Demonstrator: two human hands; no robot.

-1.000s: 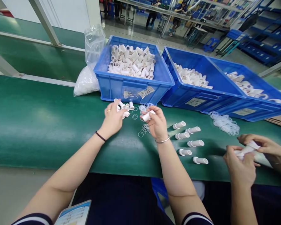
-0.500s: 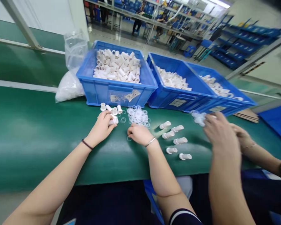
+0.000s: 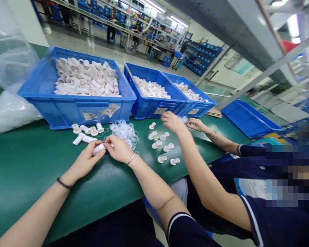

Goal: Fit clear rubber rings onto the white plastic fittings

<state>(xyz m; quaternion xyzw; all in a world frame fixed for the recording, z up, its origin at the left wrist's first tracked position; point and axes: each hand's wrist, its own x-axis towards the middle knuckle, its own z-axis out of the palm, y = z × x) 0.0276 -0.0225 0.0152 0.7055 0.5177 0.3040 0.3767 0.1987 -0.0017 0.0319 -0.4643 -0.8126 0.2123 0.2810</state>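
My left hand (image 3: pixel 87 159) is closed around a white plastic pipe fitting (image 3: pixel 99 149), which lies nearly level just above the green table. The fingers of my right hand (image 3: pixel 117 148) pinch at the fitting's right end; any ring between them is hidden. Right behind my hands lies a pile of thin clear rings (image 3: pixel 125 132). To the left of it are several loose white fittings (image 3: pixel 85 129), some standing and some on their sides. Several fittings with flanged bases (image 3: pixel 157 144) stand upright on the table to the right.
Blue bins (image 3: pixel 105 109) full of white fittings line the table's back. A clear plastic bag (image 3: pixel 12 106) slumps at the left. A co-worker sits at my right, with one hand (image 3: pixel 173 121) above the standing fittings and the other hand (image 3: pixel 197 125) near another ring pile.
My view has turned to the right. My right hand has left the ring pile's edge, where a ring showed at its fingertips, and met the fitting in my left hand. Another fitting stands at the right.
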